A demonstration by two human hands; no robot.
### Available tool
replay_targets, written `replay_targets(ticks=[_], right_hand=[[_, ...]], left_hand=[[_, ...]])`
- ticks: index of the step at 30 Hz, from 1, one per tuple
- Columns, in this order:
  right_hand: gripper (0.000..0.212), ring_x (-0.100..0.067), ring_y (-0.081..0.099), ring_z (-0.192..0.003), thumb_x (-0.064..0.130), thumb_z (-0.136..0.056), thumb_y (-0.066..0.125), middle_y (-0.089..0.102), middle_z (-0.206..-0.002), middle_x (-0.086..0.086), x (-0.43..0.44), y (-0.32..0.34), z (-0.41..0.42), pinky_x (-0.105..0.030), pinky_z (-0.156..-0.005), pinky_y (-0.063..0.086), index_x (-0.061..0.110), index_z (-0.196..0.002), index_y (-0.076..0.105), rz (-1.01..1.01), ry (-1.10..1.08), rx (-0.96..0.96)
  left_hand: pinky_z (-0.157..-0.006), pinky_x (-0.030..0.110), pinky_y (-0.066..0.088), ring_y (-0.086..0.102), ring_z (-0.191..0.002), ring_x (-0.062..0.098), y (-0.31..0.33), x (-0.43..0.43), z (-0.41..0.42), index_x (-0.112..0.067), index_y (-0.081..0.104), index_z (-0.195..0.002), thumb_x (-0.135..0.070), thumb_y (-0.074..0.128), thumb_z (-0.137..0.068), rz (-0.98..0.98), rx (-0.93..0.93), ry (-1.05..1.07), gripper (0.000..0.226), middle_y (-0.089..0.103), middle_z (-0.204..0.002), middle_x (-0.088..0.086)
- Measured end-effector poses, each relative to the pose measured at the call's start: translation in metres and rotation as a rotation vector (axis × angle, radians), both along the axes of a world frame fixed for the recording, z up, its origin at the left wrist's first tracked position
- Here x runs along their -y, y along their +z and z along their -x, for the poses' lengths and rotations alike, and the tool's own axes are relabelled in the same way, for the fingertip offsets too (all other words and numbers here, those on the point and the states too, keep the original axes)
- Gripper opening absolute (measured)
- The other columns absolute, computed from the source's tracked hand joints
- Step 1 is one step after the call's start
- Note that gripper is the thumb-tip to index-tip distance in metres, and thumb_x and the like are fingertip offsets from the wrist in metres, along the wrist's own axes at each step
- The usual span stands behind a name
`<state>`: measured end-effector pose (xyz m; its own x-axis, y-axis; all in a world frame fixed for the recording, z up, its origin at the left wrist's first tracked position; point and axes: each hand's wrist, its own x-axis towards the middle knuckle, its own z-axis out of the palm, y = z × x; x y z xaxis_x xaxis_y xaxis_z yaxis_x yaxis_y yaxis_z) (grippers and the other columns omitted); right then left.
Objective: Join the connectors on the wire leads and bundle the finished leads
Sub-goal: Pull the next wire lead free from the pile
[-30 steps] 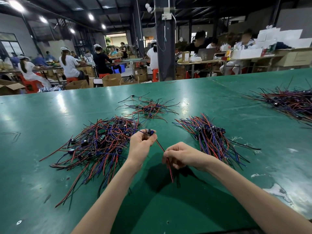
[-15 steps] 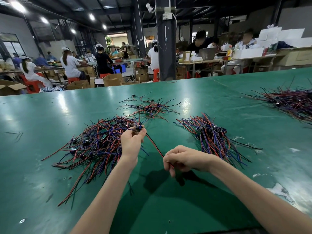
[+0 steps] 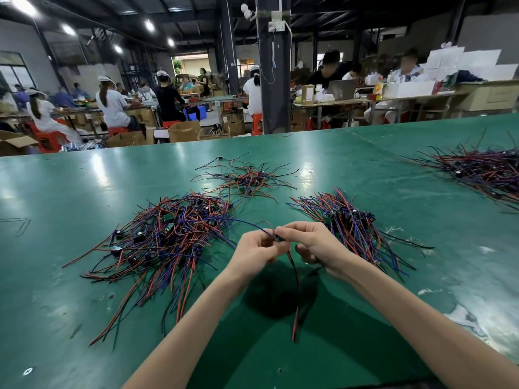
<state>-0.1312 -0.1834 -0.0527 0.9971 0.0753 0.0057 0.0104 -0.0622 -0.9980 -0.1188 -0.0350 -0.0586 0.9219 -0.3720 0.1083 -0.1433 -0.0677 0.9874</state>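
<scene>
My left hand [image 3: 257,249] and my right hand [image 3: 311,244] meet above the green table [image 3: 84,318], fingertips almost touching. Between them they pinch small dark connectors [image 3: 278,237]. A blue wire lead [image 3: 247,224] runs from my left hand back into the big tangled pile of red, blue and black leads [image 3: 165,240] on the left. A red-and-black lead [image 3: 295,290] hangs down from my right hand toward the table. Whether the two connectors are mated is hidden by my fingers.
A neater heap of leads [image 3: 351,223] lies right of my hands, a small loose pile [image 3: 247,179] sits farther back, and another pile [image 3: 483,169] lies at the far right edge. Beyond the table's far edge, people sit at other benches around a dark pillar [image 3: 273,80].
My left hand has swung right from the big pile, drawing a blue lead with it, and now meets my right hand, which rose slightly. The red-and-black lead now hangs from the right hand.
</scene>
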Motion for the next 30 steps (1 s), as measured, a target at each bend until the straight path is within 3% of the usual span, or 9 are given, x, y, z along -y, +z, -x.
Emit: replay_targets(ticks=[3, 7, 10, 12, 16, 23, 26, 30], right_hand=[[0.014, -0.005, 0.020, -0.035, 0.023, -0.085, 0.068, 0.035, -0.046, 0.000, 0.001, -0.001, -0.001, -0.016, -0.035, 0.013, 0.010, -0.085, 0.070, -0.008, -0.047, -0.004], [0.017, -0.002, 0.022, -0.030, 0.018, -0.089, 0.064, 0.049, -0.043, 0.010, 0.000, -0.001, -0.001, -0.014, -0.032, 0.015, 0.004, -0.097, 0.068, -0.066, -0.050, 0.032], [0.019, -0.004, 0.026, -0.029, 0.017, -0.088, 0.065, 0.062, -0.065, -0.007, -0.001, -0.002, 0.000, -0.013, -0.032, 0.017, 0.003, -0.100, 0.069, -0.086, -0.064, 0.047], [0.021, -0.005, 0.027, -0.029, 0.017, -0.087, 0.066, 0.066, -0.076, -0.018, 0.000, -0.002, 0.000, -0.013, -0.032, 0.019, 0.003, -0.103, 0.069, -0.066, -0.056, 0.039], [0.022, -0.006, 0.027, -0.032, 0.016, -0.084, 0.069, 0.072, -0.074, -0.013, 0.001, -0.001, 0.003, -0.014, -0.032, 0.022, 0.009, -0.105, 0.069, -0.061, 0.004, 0.058], [0.021, -0.007, 0.031, -0.030, 0.014, -0.082, 0.072, 0.072, -0.072, -0.013, -0.001, -0.001, 0.002, -0.014, -0.032, 0.022, 0.006, -0.098, 0.061, -0.019, -0.013, 0.018], [0.012, -0.007, 0.035, -0.029, 0.017, -0.083, 0.072, 0.072, -0.073, -0.013, -0.003, -0.002, 0.004, -0.013, -0.032, 0.023, 0.009, -0.091, 0.066, 0.034, 0.012, 0.023], [0.024, -0.008, 0.037, -0.031, 0.027, -0.082, 0.072, 0.072, -0.074, -0.014, -0.005, -0.002, 0.005, -0.014, -0.033, 0.024, 0.006, -0.094, 0.070, 0.065, -0.003, 0.036]], left_hand=[[-0.055, 0.020, 0.035, 0.042, -0.051, 0.007, 0.003, -0.001, 0.001, -0.008, 0.065, -0.088, 0.005, 0.056, -0.088, 0.020, -0.048, -0.050, 0.016, 0.058, -0.077, 0.016], [-0.060, 0.021, 0.045, 0.054, -0.058, 0.008, 0.006, -0.007, -0.004, -0.011, 0.067, -0.090, -0.013, 0.045, -0.098, 0.085, -0.155, -0.042, 0.023, 0.071, -0.080, 0.003], [-0.055, 0.018, 0.041, 0.048, -0.054, 0.006, 0.002, -0.006, -0.006, -0.017, 0.068, -0.085, -0.021, 0.045, -0.100, 0.013, -0.070, 0.022, 0.027, 0.069, -0.068, -0.007], [-0.053, 0.020, 0.035, 0.039, -0.051, 0.007, -0.002, -0.006, -0.006, -0.019, 0.068, -0.079, -0.019, 0.050, -0.098, 0.005, -0.002, 0.062, 0.026, 0.065, -0.064, -0.007], [-0.054, 0.018, 0.037, 0.042, -0.055, 0.006, -0.004, -0.009, -0.010, -0.018, 0.067, -0.075, -0.015, 0.061, -0.091, 0.047, 0.015, 0.143, 0.017, 0.050, -0.061, -0.005], [-0.059, 0.017, 0.051, 0.055, -0.059, 0.006, -0.005, -0.008, -0.013, -0.012, 0.063, -0.084, -0.008, 0.063, -0.087, 0.293, -0.164, 0.119, 0.006, 0.064, -0.068, -0.003], [-0.059, 0.017, 0.052, 0.057, -0.061, 0.006, -0.004, -0.009, -0.014, -0.010, 0.062, -0.082, -0.005, 0.064, -0.086, 0.288, -0.135, 0.131, 0.007, 0.063, -0.068, 0.000], [-0.060, 0.017, 0.053, 0.058, -0.063, 0.006, -0.004, -0.009, -0.012, -0.009, 0.062, -0.080, -0.004, 0.064, -0.086, 0.276, -0.112, 0.120, 0.008, 0.063, -0.067, 0.000]])
